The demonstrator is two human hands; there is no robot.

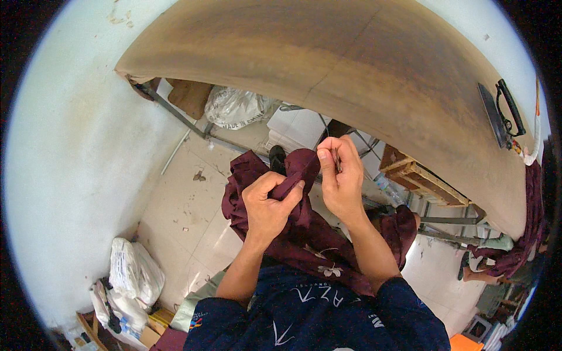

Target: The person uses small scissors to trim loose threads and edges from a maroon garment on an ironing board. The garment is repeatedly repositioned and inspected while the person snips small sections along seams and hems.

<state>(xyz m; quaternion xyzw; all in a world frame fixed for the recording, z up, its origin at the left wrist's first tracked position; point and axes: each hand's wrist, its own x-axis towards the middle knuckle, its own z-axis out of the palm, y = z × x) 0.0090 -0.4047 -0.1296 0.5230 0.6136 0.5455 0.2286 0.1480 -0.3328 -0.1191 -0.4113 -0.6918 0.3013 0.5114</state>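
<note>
A maroon garment [298, 231] with pale flower motifs drapes over my lap and hangs down in front of me. My left hand [266, 205] is closed on a fold of it, thumb on top. Just to the right and a little higher, my right hand [343, 184] is also closed, its thumb and forefinger pinched together beside the raised cloth. Inside its curled fingers shows a small dark metal tool [337, 160], mostly hidden, so its kind is unclear. Whether a thread runs between the two hands is too fine to tell.
A long table [281, 52] covered in brown cloth spans the far side. An iron [500, 114] stands at its right end. Below are a plastic bag [234, 107], a white box [298, 126] and a wooden frame [430, 181]. White bags [134, 272] lie at lower left.
</note>
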